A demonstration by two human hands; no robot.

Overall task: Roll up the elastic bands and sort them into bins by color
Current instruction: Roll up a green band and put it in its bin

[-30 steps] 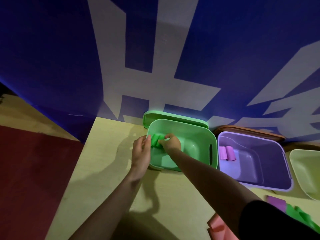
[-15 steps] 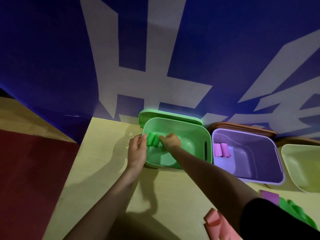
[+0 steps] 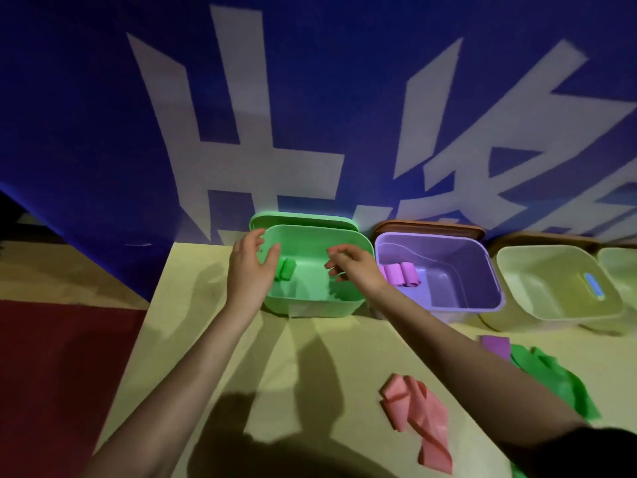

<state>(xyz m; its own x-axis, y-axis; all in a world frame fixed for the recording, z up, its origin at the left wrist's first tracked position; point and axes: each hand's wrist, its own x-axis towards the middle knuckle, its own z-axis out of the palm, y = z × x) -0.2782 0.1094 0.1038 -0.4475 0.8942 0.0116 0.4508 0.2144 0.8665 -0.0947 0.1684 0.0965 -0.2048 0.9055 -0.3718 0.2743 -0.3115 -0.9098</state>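
Pale yellow worktop [image 3: 213, 357] carries green bin [image 3: 312, 307], purple bin [image 3: 482, 270], yellow-green bin [image 3: 551, 305] in row along back; loose pink band [image 3: 418, 414], green bands [image 3: 551, 381], purple band [image 3: 495, 345] nearer front.

Only large white characters on the blue banner [image 3: 344, 98] — cropped, none legible as a whole.

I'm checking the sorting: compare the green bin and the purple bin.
The green bin holds a rolled green band at its left side; the purple bin holds rolled purple bands. Both hands hover over the green bin, none over the purple. Both are open-topped, side by side against the wall.
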